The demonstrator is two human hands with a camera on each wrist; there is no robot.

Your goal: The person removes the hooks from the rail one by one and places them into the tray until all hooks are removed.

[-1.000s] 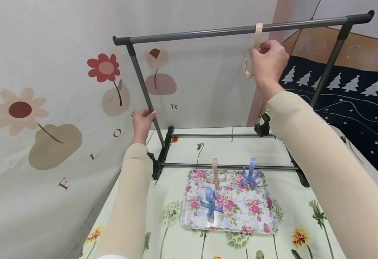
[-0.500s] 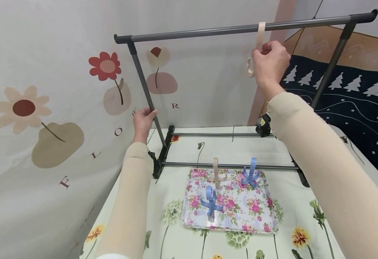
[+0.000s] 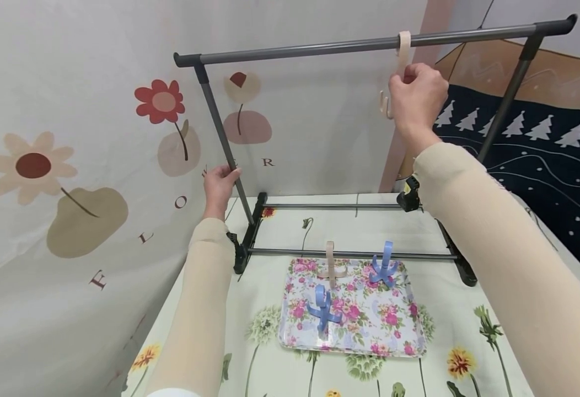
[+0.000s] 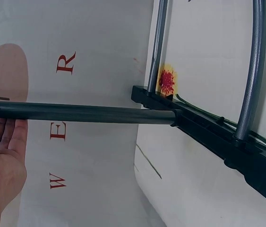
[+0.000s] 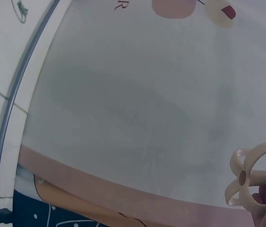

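In the head view, a beige multi-prong hook (image 3: pixel 404 51) hangs over the top bar (image 3: pixel 300 53) of a dark grey garment rack, right of the bar's middle. My right hand (image 3: pixel 419 102) pinches its stem, and the curved prongs (image 5: pixel 246 158) show in the right wrist view. My left hand (image 3: pixel 219 190) holds the rack's left post (image 3: pixel 215 118) partway down. In the left wrist view, the thumb lies on one side of that post (image 4: pixel 85 113) and the fingers behind it.
A floral tray (image 3: pixel 359 342) lies in front of the rack, carrying one beige hook (image 3: pixel 330 259) and two blue hooks (image 3: pixel 322 315) (image 3: pixel 384 270). Two low crossbars (image 3: pixel 290 253) join the rack's black feet (image 3: pixel 247 251). A printed curtain (image 3: pixel 121 55) hangs close behind.
My right hand and the beige hook have shifted slightly right along the top bar, and the hook has turned so that two prongs show. My left hand stays on the post.
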